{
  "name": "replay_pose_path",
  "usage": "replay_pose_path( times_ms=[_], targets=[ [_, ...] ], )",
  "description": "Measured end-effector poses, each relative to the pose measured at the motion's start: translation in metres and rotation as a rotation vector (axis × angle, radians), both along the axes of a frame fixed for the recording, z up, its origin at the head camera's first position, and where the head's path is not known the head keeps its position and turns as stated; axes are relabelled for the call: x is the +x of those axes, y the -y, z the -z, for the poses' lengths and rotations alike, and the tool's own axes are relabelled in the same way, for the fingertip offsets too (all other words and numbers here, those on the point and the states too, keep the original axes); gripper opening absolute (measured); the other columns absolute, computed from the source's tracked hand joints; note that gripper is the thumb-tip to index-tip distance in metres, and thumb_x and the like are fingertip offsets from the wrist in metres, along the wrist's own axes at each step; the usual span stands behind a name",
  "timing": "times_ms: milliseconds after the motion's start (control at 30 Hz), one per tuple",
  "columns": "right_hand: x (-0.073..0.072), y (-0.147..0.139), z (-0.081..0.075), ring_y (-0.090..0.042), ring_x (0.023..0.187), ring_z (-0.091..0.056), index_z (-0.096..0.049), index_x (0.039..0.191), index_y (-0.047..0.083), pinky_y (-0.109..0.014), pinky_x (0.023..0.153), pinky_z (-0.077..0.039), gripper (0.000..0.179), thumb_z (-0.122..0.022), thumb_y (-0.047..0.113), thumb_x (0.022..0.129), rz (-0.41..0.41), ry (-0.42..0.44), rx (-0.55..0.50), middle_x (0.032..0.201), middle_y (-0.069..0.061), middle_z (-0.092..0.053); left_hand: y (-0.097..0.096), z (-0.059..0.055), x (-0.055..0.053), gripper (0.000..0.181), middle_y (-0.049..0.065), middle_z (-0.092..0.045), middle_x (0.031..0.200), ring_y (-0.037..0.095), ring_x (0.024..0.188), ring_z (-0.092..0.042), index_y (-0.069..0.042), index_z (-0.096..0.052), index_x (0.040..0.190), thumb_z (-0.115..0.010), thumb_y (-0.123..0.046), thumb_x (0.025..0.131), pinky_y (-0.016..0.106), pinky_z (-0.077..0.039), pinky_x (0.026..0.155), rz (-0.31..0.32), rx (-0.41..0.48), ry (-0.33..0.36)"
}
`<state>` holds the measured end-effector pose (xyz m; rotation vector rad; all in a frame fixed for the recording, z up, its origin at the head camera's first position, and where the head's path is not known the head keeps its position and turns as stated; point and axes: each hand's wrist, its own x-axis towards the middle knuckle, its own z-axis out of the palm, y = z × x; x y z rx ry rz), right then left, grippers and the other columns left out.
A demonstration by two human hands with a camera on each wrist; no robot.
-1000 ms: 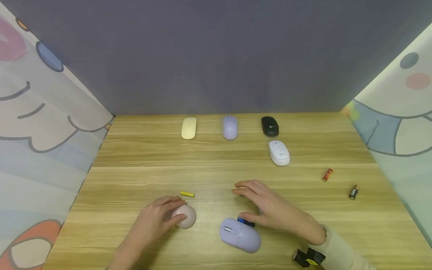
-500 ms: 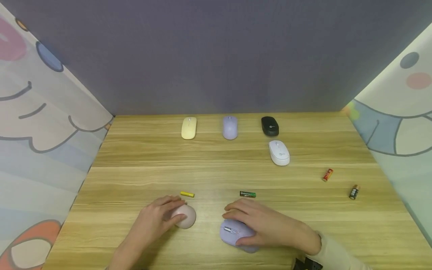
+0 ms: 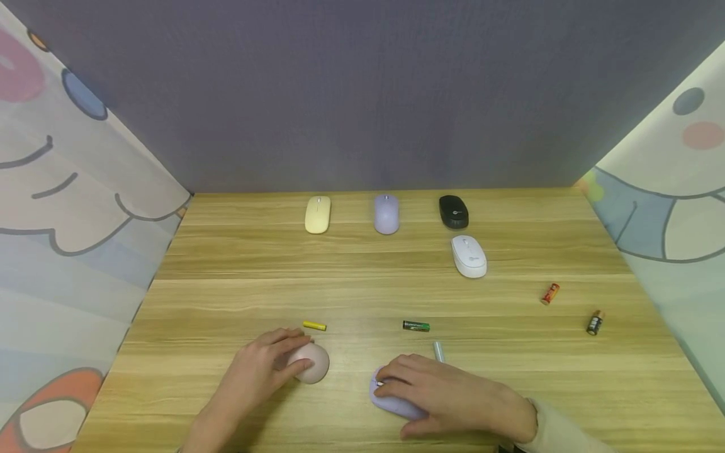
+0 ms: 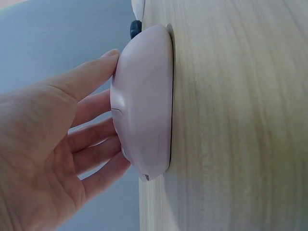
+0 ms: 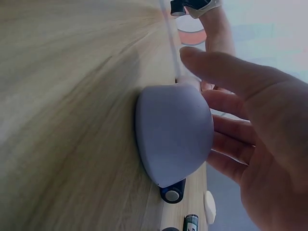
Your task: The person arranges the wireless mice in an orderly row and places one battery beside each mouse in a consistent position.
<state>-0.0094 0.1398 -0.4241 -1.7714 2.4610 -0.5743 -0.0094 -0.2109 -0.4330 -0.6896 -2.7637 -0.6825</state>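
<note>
Toward the near edge of the surface [image 3: 362, 283], the lavender mouse [image 3: 393, 406] is being partly hidden by the right hand [image 3: 438, 391] and touched by its fingers, the thumb standing apart. Nearer the left edge, a pink mouse [image 3: 318, 366] is being pinched by the left hand [image 3: 263, 366]; the far edge is being backed by a dark panel [image 3: 362, 94].

A wood-grain table [image 3: 238, 264] bears mice [image 3: 320, 362] and batteries [image 3: 416, 326].
</note>
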Motion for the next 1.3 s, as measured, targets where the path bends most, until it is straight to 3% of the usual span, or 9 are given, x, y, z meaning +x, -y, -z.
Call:
replay_pose_path(
  times_ms=[233, 933, 1300],
  targets=[
    [0.0013, -0.0006, -0.0016, -0.011, 0.121, -0.054, -0.058, 0.136, 0.019, -0.027, 0.103, -0.049, 0.064, -0.081, 0.050, 0.084, 0.055, -0.090, 0.048, 0.136, 0.004, -0.056, -0.0001, 0.0000, 0.0001, 0.037, 0.000, -0.077, 0.114, 0.022, 0.101, -0.075, -0.021, -0.082, 0.110, -0.090, -0.034, 0.076, 0.042, -0.064, 0.081, 0.005, 0.003, -0.001],
    [0.0021, 0.0020, 0.0022, -0.011, 0.113, -0.055, -0.057, 0.136, 0.020, -0.027, 0.098, -0.052, 0.066, -0.084, 0.046, 0.081, 0.113, -0.059, 0.071, 0.131, 0.003, -0.055, 0.0004, 0.0000, -0.0006, 0.037, 0.001, -0.078, 0.113, 0.023, 0.101, -0.075, -0.021, -0.082, 0.109, -0.090, -0.034, 0.076, 0.042, -0.064, 0.081, 0.012, -0.002, -0.009],
    [0.0029, 0.0059, 0.0008, -0.012, 0.110, -0.054, -0.057, 0.134, 0.017, -0.025, 0.093, -0.051, 0.065, -0.085, 0.039, 0.079, 0.097, -0.113, 0.027, 0.127, 0.003, -0.055, 0.0008, 0.0007, -0.0004, 0.037, -0.001, -0.077, 0.113, 0.021, 0.099, -0.075, -0.023, -0.082, 0.109, -0.090, -0.035, 0.076, 0.040, -0.064, 0.078, 0.004, -0.001, -0.012]
  ],
)
